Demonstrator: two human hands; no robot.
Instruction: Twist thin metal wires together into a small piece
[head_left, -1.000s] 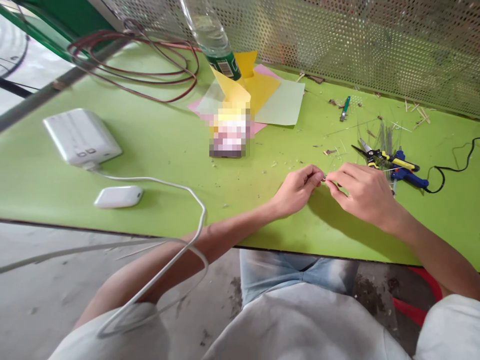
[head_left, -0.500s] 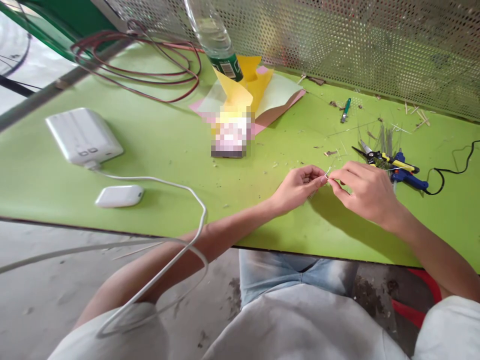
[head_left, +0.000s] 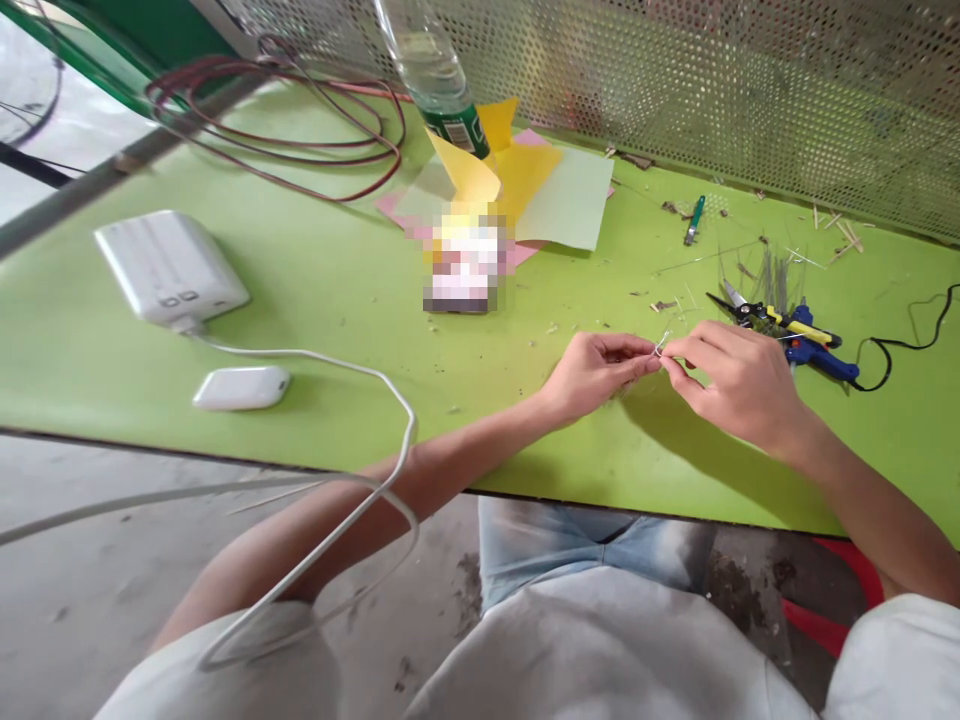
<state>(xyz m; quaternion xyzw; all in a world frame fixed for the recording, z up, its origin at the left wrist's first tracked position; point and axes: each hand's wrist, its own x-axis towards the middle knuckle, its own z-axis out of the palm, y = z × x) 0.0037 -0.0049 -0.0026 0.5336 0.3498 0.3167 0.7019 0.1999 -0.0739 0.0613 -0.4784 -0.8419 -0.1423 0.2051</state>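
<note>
Over the green table, my left hand [head_left: 594, 374] and my right hand [head_left: 731, 378] meet fingertip to fingertip. Both pinch a thin, pale wire [head_left: 661, 346], whose short end sticks up between the fingers. Most of it is hidden by the fingertips. Just beyond my right hand lie yellow-and-black pliers [head_left: 801, 328], a blue glue gun [head_left: 817, 356] and a bunch of thin grey wires [head_left: 777, 282]. A green utility knife [head_left: 696, 220] rests farther back.
Coloured paper sheets [head_left: 574, 200] lie by a water bottle [head_left: 442, 95], behind a blurred-out object [head_left: 465, 265]. To the left are a white power bank [head_left: 169, 268] with a cable [head_left: 409, 430], a small white device [head_left: 241, 388] and a coiled hose [head_left: 300, 150]. A perforated metal panel [head_left: 675, 90] borders the back.
My hands have shifted very slightly to the right, still pinching the wire. The pale green sheet's right side has flopped down flatter, covering more of the pink paper.
</note>
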